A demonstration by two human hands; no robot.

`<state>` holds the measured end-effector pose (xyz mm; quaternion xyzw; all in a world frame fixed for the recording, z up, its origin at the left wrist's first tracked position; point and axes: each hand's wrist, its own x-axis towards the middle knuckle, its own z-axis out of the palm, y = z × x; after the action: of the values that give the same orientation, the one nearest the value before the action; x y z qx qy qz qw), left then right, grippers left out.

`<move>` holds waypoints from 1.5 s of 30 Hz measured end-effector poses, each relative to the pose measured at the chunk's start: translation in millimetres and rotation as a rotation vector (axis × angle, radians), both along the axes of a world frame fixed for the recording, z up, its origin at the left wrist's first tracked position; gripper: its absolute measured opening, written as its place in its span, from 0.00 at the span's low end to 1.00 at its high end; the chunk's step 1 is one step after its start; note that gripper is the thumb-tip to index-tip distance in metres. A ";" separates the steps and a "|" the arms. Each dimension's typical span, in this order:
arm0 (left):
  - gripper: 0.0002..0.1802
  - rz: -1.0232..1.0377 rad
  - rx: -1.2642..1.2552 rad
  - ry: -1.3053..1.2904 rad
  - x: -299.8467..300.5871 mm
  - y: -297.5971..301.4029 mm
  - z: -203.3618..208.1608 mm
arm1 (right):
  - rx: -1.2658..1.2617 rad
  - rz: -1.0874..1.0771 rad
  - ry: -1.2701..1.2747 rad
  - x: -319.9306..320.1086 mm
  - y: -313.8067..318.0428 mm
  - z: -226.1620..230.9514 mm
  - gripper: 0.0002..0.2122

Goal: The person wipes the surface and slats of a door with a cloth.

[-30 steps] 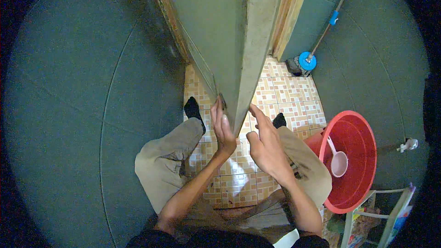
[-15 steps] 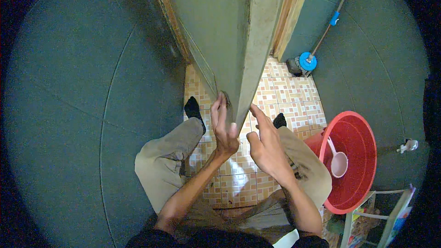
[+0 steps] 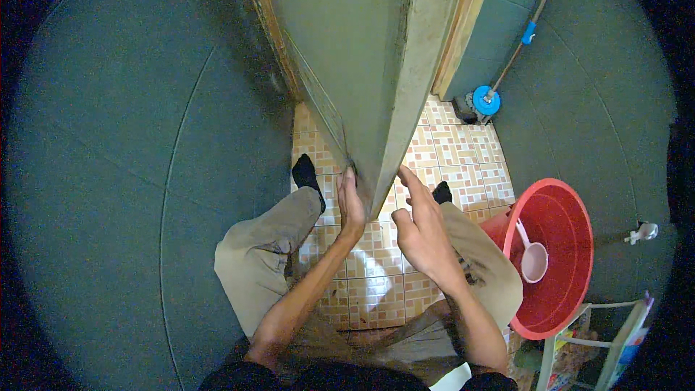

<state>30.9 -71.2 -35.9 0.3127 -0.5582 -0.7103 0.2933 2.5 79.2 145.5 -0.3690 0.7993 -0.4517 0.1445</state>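
Note:
A grey-green door [image 3: 355,65] stands ajar in front of me, its narrow edge toward me. Flat against its left face, low down, lies my left hand [image 3: 351,206], fingers stretched forward and partly hidden behind the thumb. A thin loose-looking strip [image 3: 318,94] runs along that face toward the fingers. On the opposite side, my right hand [image 3: 425,232] is open, with its fingertips at the door's right face and its thumb held apart. I see nothing held in it.
To the right stands a red tub [image 3: 572,282] with a pink dipper [image 3: 534,262] in it. Behind that are a wall tap [image 3: 641,232] and a small rack [image 3: 615,355]. A blue-headed mop [image 3: 486,101] leans in the far right corner. My knees flank the patterned tile floor [image 3: 376,286].
My left hand has turned and slid along the door's left face, its thumb moving away from the near edge. The door has shifted slightly right; my right hand has barely moved.

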 end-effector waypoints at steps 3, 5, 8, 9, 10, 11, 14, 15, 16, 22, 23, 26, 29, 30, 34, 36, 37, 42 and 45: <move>0.37 0.044 -0.560 0.038 7.5 9.8 27.5 | 0.017 -0.016 -0.030 0.8 1.3 -1.7 0.32; 0.37 0.092 -0.672 0.095 8.1 15.2 38.5 | 0.017 -0.011 -0.023 1.3 1.7 -3.7 0.31; 0.38 0.138 -0.738 0.169 8.8 15.9 36.8 | 0.015 0.005 -0.025 2.3 1.3 -2.6 0.31; 0.38 0.133 -0.688 0.187 9.0 15.8 33.1 | 0.015 0.013 -0.034 2.4 1.3 -2.2 0.31; 0.38 0.132 -0.687 0.187 8.6 15.9 28.1 | 0.016 0.012 -0.034 2.3 1.5 -2.5 0.31; 0.37 0.128 -0.643 0.176 6.6 16.8 19.6 | 0.022 0.008 -0.025 1.6 2.6 -3.3 0.30; 0.36 0.106 -0.491 0.071 3.7 6.1 -2.0 | 0.008 0.008 -0.012 3.6 0.5 -3.9 0.31; 0.36 0.079 -0.367 -0.012 2.1 4.4 -7.8 | 0.003 0.000 0.000 3.7 0.3 -4.3 0.31; 0.36 0.080 -0.369 -0.011 2.2 3.8 -13.5 | 0.001 0.001 0.000 4.2 -0.1 -3.6 0.31; 0.35 0.011 0.079 -0.152 2.0 11.4 -12.6 | -0.008 -0.015 0.023 0.3 0.5 -7.7 0.32; 0.36 0.008 -0.241 -0.091 3.5 11.4 -3.6 | -0.013 -0.020 0.028 -0.2 1.6 -9.7 0.33; 0.39 0.014 -0.727 0.073 7.7 13.1 41.3 | -0.012 -0.031 0.048 -3.1 4.3 -14.0 0.33; 0.41 0.020 -0.891 0.176 9.5 15.5 55.8 | -0.016 -0.015 0.018 -4.7 4.1 -10.6 0.33; 0.42 0.012 -0.890 0.181 9.6 15.6 57.3 | -0.026 0.003 -0.024 -4.6 3.8 -8.8 0.34; 0.40 0.054 -0.795 0.110 2.7 7.9 14.8 | -0.039 0.010 -0.026 -3.1 1.7 -6.7 0.34; 0.38 0.008 -0.482 0.051 -3.4 5.2 -7.6 | -0.046 0.007 -0.019 -3.6 1.0 -9.3 0.33; 0.38 0.009 -0.481 0.052 -5.2 3.2 -15.4 | -0.045 0.008 -0.018 -3.4 0.9 -9.3 0.33; 0.33 0.036 0.051 0.133 -5.1 -5.8 -16.0 | -0.050 0.011 -0.017 -1.2 -1.3 -7.2 0.33; 0.40 -0.008 -0.673 0.000 3.7 13.9 39.9 | -0.032 -0.004 0.001 -3.6 4.8 -9.3 0.34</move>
<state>34.7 -57.3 4.0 0.1959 -0.7627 -0.4875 0.3772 -1.1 84.0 136.3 -0.3697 0.7928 -0.4647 0.1374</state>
